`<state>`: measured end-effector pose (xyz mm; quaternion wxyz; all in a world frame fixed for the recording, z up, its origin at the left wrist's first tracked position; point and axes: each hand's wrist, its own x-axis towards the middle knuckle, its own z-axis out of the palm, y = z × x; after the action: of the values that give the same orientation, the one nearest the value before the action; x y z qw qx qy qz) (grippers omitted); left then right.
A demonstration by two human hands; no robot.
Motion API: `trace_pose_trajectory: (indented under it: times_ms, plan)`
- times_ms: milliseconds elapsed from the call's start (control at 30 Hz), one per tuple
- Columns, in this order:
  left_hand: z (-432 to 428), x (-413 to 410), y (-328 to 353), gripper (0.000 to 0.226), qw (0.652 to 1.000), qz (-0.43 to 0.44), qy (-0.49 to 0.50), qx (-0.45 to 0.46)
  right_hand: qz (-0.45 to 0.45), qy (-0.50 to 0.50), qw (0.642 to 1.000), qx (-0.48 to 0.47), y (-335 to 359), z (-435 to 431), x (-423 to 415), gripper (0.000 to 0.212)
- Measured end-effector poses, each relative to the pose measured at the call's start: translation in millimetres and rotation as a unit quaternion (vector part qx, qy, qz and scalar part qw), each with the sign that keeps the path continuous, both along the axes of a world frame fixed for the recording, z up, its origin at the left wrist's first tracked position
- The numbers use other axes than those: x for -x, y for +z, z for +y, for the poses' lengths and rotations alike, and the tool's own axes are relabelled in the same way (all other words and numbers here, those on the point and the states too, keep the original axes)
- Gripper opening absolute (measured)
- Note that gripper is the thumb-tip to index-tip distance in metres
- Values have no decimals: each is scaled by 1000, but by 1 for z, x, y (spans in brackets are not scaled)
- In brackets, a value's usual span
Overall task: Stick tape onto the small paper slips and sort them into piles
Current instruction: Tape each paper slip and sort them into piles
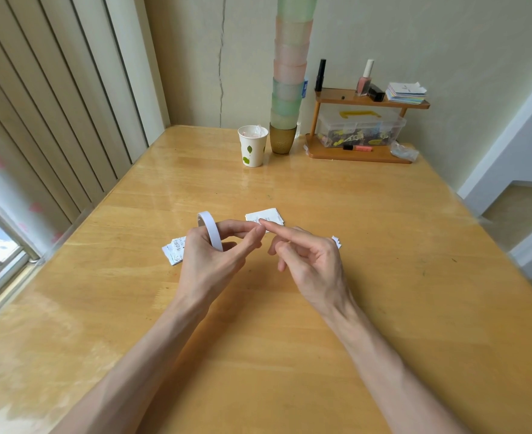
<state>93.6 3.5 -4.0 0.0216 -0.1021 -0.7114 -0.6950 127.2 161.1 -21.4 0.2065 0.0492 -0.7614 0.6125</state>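
Observation:
A white tape roll (209, 230) hangs around the fingers of my left hand (214, 255), which grips it above the wooden table (289, 339). A small pile of printed paper slips (173, 250) lies under and left of that hand. My right hand (308, 261) points its index finger forward, the tip touching a second pile of slips (266, 217); a tiny white bit, perhaps tape, sits at that fingertip. Its other fingers are loosely curled. A further scrap of white paper (337, 241) peeks out behind the right hand.
At the table's far side stand a paper cup (252, 145), a brown cup (282, 140) bearing a tall stack of pastel cups, and a small wooden shelf (358, 155) with a plastic box and cosmetics. Vertical blinds and a window run along the left.

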Motion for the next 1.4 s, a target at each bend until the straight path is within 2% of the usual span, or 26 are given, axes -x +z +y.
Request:
trace_pose_trajectory:
  times_ms: [467,1100,1267,1400]
  plan:
    - [-1,2,-3,6,1000,-5,1,8,12,-9,1000,-16,0,-1,-1,38]
    - [3,0,-2,10,999,-38,-2,-32,25,-8,998,-49,-3,-3,-2,41]
    - [2,1,-2,11,998,-43,-11,-47,12,5,999,-34,-2,-4,-2,40]
    - [3,1,-1,11,997,-43,-22,-59,-24,20,999,26,2,-4,-3,39]
